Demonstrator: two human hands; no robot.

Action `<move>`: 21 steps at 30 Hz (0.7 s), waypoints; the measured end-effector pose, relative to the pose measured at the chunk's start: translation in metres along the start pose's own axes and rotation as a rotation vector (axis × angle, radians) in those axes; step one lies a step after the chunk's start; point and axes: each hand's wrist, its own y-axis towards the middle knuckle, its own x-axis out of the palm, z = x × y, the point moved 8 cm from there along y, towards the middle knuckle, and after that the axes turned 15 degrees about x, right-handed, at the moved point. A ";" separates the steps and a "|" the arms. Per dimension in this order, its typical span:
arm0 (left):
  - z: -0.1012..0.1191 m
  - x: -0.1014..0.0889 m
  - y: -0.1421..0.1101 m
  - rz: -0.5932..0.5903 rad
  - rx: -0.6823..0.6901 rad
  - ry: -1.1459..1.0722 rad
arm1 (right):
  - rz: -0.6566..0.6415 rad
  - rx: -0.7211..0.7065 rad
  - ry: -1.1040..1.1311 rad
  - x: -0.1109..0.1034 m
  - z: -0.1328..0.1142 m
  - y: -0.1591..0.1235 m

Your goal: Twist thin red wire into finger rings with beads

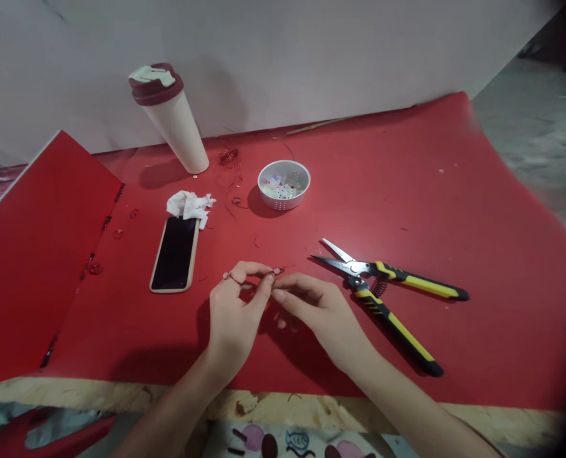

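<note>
Above the red tabletop, my left hand [233,318] is closed, its thumb and forefinger pinching a small pale bead on thin dark red wire [277,271]. One finger of this hand wears a thin ring with a pale bead [226,275]. My right hand [318,312] meets it from the right, with thumb and forefinger pinched at the same beaded wire. Fingertips hide most of the wire; only the bead and a short loose end show. Right of my right hand lies a pair of yellow-and-black shears [359,273], its blades spread apart.
A perforated white bowl [284,202] of beads stands farther back. To the left are a phone [173,254], crumpled tissue [187,205] and a lidded cup [180,130] by the wall. Tangled red wire [229,156] and small wire loops [95,269] lie about. A red hinged panel [35,254] rises at left.
</note>
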 end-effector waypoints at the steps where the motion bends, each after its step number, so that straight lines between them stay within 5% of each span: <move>1: -0.002 0.000 0.000 0.007 -0.015 -0.004 | -0.011 0.005 0.001 0.001 0.001 0.000; 6: -0.006 0.001 0.000 0.011 -0.053 -0.056 | 0.010 -0.003 -0.018 -0.001 0.003 0.002; 14: -0.010 0.006 -0.001 -0.017 -0.064 -0.038 | -0.111 0.110 0.256 0.003 0.015 0.009; 21: 0.001 0.005 0.002 -0.065 0.061 0.178 | 0.151 -0.049 -0.144 -0.015 -0.004 0.004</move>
